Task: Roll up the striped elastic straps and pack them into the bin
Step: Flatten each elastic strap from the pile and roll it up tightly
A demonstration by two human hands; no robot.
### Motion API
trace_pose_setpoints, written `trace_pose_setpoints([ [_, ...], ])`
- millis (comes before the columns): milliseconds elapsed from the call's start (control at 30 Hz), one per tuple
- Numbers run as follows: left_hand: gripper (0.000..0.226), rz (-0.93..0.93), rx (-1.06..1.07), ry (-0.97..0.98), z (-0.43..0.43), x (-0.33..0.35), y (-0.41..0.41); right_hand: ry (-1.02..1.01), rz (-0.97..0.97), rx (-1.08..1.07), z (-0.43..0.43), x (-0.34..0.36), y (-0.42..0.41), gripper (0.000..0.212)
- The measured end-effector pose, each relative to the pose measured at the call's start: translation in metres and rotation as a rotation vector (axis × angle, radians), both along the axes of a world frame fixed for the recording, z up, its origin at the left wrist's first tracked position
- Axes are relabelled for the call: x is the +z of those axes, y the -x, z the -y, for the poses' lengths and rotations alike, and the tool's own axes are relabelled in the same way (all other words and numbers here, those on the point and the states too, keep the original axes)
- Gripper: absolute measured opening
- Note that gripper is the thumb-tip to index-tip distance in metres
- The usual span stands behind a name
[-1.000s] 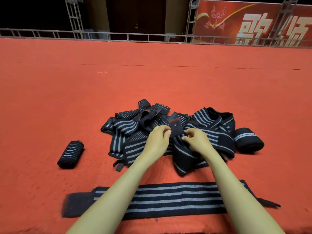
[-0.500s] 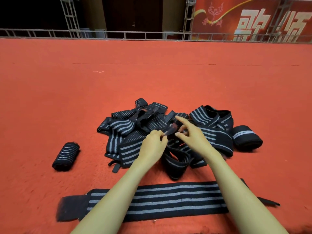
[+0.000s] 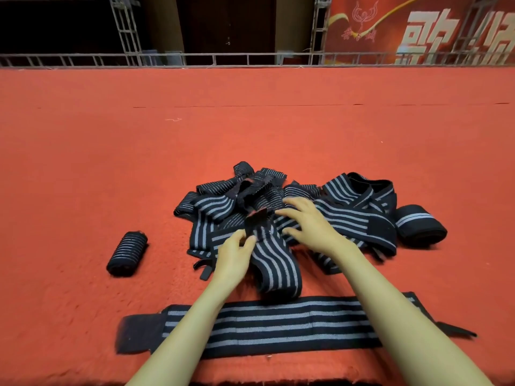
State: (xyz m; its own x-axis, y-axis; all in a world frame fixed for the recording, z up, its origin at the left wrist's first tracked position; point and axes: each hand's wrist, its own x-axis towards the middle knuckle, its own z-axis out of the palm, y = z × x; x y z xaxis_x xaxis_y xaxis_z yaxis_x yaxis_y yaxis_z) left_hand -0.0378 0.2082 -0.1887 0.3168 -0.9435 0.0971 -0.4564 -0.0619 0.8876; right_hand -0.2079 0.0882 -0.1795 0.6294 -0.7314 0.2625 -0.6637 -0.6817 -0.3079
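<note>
Barely begun, I judge: only a left roll point(image 3: 126, 253) and a right roll point(image 3: 420, 227) lie finished on the red carpet point(image 3: 111, 162), either side of the tangled pile point(image 3: 348, 207), and no bin shows. The left hand point(image 3: 234, 252) has its grip pinching the end of a loose strap point(image 3: 276, 266) on the pile; the right hand point(image 3: 306, 221) rests with its grip spread beside it. A flat strap point(image 3: 278, 324) waits nearest.

Red carpet floor point(image 3: 83, 176), straps scattered on it.
Tangled pile of striped straps point(image 3: 348, 215) at centre. One flat strap point(image 3: 278, 327) is laid out full length crosswise at the near edge. A small roll point(image 3: 126, 253) lies well left of the pile, and a wider roll point(image 3: 420, 225) sits against the pile's right side.
</note>
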Motion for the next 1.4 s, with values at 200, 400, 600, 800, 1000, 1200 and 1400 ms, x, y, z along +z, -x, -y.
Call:
trace_pose_setpoints([
  [200,0.021,-0.161,-0.047,-0.056,0.004,-0.003,0.007,-0.283,-0.014,0.078,0.005,-0.003,-0.004,0.056],
  [400,0.012,-0.161,0.027,0.004,0.001,0.009,0.002,-0.218,0.066,0.021,0.01,-0.005,-0.015,0.03],
  [600,0.012,-0.236,0.099,0.04,-0.024,0.036,-0.036,-0.18,0.085,-0.13,0.015,-0.023,-0.027,0.012],
  [800,0.024,-0.328,0.111,0.117,-0.046,0.064,-0.046,-0.166,0.034,-0.192,0.012,-0.028,-0.034,0.019],
  [1000,0.024,-0.384,0.076,0.158,-0.062,0.097,-0.056,-0.209,0.059,-0.107,-0.002,-0.022,-0.03,0.046],
  [1200,0.023,-0.369,0.033,0.06,-0.068,0.083,-0.047,-0.638,0.647,0.098,-0.076,0.026,-0.028,0.049],
  [1400,0.02,-0.471,-0.027,0.088,-0.072,0.089,-0.032,-0.898,0.659,0.318,-0.115,0.03,-0.006,0.059],
])
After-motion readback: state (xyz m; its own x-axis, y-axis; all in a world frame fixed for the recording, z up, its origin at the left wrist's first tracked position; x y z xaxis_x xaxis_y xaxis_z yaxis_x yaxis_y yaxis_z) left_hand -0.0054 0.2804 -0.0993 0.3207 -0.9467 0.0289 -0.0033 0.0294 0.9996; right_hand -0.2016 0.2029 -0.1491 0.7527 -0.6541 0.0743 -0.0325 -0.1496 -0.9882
